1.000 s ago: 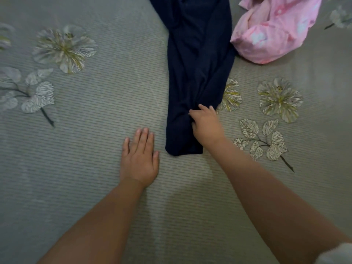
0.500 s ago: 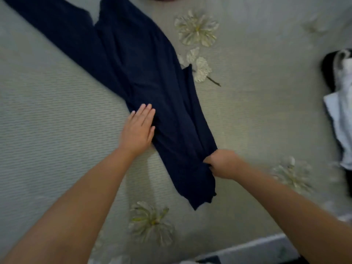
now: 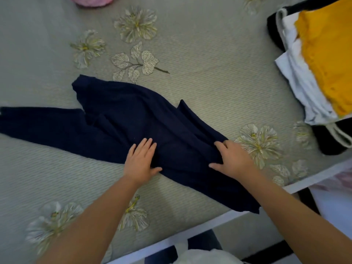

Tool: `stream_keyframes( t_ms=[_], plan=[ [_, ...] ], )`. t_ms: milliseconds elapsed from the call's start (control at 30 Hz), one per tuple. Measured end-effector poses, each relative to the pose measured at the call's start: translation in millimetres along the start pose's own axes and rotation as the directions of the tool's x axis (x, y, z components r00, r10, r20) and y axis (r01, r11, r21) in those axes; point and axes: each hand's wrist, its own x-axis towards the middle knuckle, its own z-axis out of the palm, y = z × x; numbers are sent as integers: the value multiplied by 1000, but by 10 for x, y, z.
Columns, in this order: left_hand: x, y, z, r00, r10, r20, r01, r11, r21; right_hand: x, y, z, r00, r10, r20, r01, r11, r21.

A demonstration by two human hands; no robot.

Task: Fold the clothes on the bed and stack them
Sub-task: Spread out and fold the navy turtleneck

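Floral bed [image 3: 209, 77] carries navy garment [image 3: 118, 115], folded stack [image 3: 312, 69] and pink cloth [image 3: 91, 0].

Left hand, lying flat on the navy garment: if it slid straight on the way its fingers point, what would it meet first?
The left hand points up and slightly right across the navy garment, so it would probably cross more of that cloth first, then the bare bedspread near the embroidered leaves.
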Motion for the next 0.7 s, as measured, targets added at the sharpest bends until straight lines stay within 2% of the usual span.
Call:
stream_keyframes(
  t_ms=[67, 133, 200, 267, 300, 367, 433, 500, 533, 567, 633, 700],
  plan=[
    [-52, -34, -43, 992, 27, -127, -32, 999, -44, -10, 16, 120, 998, -29, 60, 35, 993, -115],
    [-41, -62, -87, 949, 18, -314, -63, 989, -134, 3, 58, 134, 998, -63, 17, 65, 991, -118],
    [-14, -23, -290, 937, -147, -316, 25, 933, -359, 45, 139, -21, 992, -16, -124, 36, 987, 159],
    [42, -8, -479, 908, -300, -293, 107, 842, -529, 55, 263, -304, 970, 122, -210, 1, 862, 507],
    [75, -9, -587, 893, -304, -332, 68, 820, -568, 70, 327, -460, 964, 160, -214, 5, 790, 613],
    [110, 36, -885, 886, -241, -397, -66, 780, -622, 125, 437, -729, 974, 166, -153, -12, 715, 699],
    [141, 116, -1122, 907, -95, -410, -216, 731, -647, 221, 551, -932, 979, 187, -84, -84, 740, 667],
    [171, 226, -1166, 945, 94, -312, -282, 717, -637, 314, 688, -1005, 957, 282, -60, -194, 784, 590],
    [189, 265, -1110, 962, 151, -228, -260, 760, -596, 338, 735, -1003, 936, 349, -55, -268, 802, 534],
    [209, 274, -1010, 978, 164, -128, -207, 827, -523, 335, 744, -981, 908, 414, -58, -341, 813, 472],
    [197, 197, -739, 995, 84, 46, -65, 945, -322, 294, 640, -913, 865, 489, -113, -441, 848, 295],
    [94, 36, -455, 997, -27, 77, 40, 983, -179, 310, 432, -793, 888, 413, -202, -390, 909, 146]
  ],
)
